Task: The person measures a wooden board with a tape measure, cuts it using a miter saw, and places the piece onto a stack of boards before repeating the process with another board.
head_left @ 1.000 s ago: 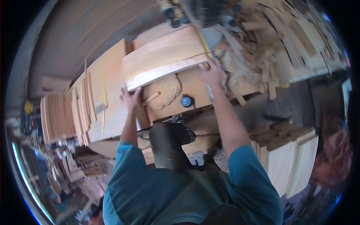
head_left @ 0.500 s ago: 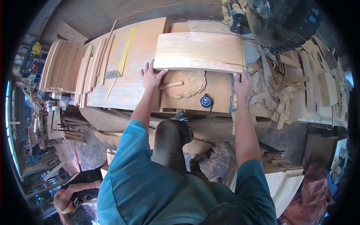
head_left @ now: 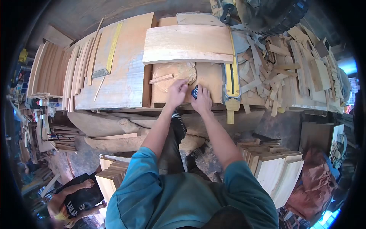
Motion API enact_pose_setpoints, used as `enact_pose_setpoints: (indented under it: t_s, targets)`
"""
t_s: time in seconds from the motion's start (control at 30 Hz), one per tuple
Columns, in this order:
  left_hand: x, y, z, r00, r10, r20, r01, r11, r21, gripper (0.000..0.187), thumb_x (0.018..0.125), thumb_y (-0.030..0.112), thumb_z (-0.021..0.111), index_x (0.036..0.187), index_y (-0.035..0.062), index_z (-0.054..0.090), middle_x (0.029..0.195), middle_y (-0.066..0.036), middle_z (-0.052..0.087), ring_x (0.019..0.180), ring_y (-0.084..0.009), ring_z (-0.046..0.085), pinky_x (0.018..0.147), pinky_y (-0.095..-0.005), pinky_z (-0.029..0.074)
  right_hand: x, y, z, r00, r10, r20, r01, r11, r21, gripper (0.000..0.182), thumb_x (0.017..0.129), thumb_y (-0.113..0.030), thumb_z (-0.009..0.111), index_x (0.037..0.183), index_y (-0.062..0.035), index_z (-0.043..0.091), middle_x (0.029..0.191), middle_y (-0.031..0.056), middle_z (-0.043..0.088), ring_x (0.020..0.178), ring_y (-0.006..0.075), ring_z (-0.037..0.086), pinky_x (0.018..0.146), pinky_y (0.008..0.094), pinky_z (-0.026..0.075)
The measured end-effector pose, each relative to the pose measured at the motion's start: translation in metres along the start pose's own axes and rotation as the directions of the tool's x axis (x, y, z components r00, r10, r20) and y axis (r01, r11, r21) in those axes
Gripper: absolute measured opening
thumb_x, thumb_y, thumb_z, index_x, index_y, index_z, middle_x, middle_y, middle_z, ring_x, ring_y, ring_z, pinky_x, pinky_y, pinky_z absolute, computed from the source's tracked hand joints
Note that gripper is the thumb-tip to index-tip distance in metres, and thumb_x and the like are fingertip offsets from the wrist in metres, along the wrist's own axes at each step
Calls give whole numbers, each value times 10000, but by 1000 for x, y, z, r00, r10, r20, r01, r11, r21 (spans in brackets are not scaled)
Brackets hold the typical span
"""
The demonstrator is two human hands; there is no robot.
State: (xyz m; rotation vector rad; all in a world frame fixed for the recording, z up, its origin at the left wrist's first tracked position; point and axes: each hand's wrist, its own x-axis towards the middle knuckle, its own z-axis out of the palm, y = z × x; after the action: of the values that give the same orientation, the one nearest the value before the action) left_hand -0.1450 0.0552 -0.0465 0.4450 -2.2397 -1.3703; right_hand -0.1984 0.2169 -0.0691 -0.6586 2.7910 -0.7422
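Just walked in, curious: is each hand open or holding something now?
Left hand: loosely closed; whether it holds anything cannot be told.
Right hand: closed on the tape measure.

the tape measure (head_left: 195,92) is black with a blue face bearing pale markings. the wide board (head_left: 188,42) is pale tan with darker grain lines, shading to cream along its near edge. the carved piece (head_left: 185,70) is yellowish tan; the small stick (head_left: 161,79) upon it is light orange-brown. the saw base (head_left: 228,82) is yellow with a dark central slot. the square (head_left: 113,51) has a yellow blade and a grey stock. the large panel (head_left: 126,57) is orange-tan with whitish-grey smears. the offcuts (head_left: 274,72) range from cream to brown. the shirt (head_left: 190,194) is teal. the shoe (head_left: 179,126) is black with white stripes. the crumpled sheet (head_left: 314,183) is reddish-brown. the co-worker's garment (head_left: 78,196) is black with white lettering.
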Motion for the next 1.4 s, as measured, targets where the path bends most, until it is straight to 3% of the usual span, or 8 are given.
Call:
enact_pose_setpoints:
  t_s: [0.2, 0.3, 0.67, 0.77, 0.87, 1.03, 1.17, 1.4]
  targets:
    - [0, 9, -25, 797, -250, 550, 491, 800, -347, 371, 989, 110, 724, 1338, -9, 694, 1187, -118, 753, 1090, -187, 698, 996, -330, 531, -3, -20, -88, 962, -167, 215, 79, 927, 366, 653, 863, -229, 722, 1453, -95, 476, 1412, 256, 616, 1308, 459, 594, 1077, 508, 487]
    - [5, 43, -41, 785, -271, 557, 525, 769, -366, 324, 985, 123, 752, 1292, 22, 723, 1163, -42, 750, 1036, -126, 680, 935, -295, 533, 5, -29, -105, 921, -375, 108, 257, 791, 555, 626, 852, -249, 701, 1426, -119, 487, 1346, 268, 648, 1256, 489, 623, 1038, 505, 507]
    - [26, 35, -66, 766, -219, 605, 557, 695, -453, 73, 962, 109, 772, 981, 131, 705, 969, 51, 686, 895, -71, 619, 799, -277, 521, 29, -78, -175, 817, -393, 421, 343, 919, 192, 678, 826, -277, 732, 1462, -219, 505, 1122, 211, 737, 1033, 397, 725, 850, 489, 564]
    - [54, 39, -99, 953, -167, 251, 249, 905, -344, 94, 963, 53, 736, 940, 113, 668, 941, 34, 665, 872, -91, 602, 803, -272, 499, 62, -39, -189, 832, -459, 311, 447, 887, 114, 576, 854, -234, 723, 1419, -245, 614, 1134, 152, 738, 1052, 338, 716, 897, 436, 574]
    - [111, -31, -153, 987, -67, -144, 36, 977, -211, 64, 961, 60, 720, 925, 76, 670, 890, 20, 656, 848, -100, 595, 774, -269, 481, 110, 40, -213, 937, -330, 112, 338, 939, -61, 518, 855, -161, 677, 1366, -246, 691, 1223, 114, 713, 1149, 320, 681, 995, 421, 550]
    - [160, -80, -187, 909, -394, -132, 398, 918, 0, 127, 932, 154, 709, 888, 40, 675, 780, -23, 691, 711, -127, 607, 660, -308, 507, 165, 124, -249, 989, -147, -29, 131, 944, -304, 503, 871, -182, 629, 1360, -276, 703, 1341, 107, 658, 1243, 332, 643, 1054, 438, 525]
    - [180, -91, -163, 905, -396, -154, 409, 910, 64, 160, 922, 183, 686, 980, 35, 696, 817, -40, 720, 725, -109, 641, 636, -262, 486, 174, 124, -250, 999, 42, 34, -26, 923, -384, 498, 889, -210, 599, 1368, -304, 696, 1402, 97, 634, 1298, 330, 619, 1078, 462, 512]
    - [182, -84, -161, 873, -444, -201, 474, 870, 137, 244, 866, 237, 751, 868, -7, 751, 806, -122, 783, 724, -167, 720, 674, -349, 563, 175, 137, -234, 1000, -9, -26, -1, 938, -347, 488, 899, -205, 600, 1352, -348, 714, 1401, 80, 623, 1337, 334, 585, 1100, 484, 511]
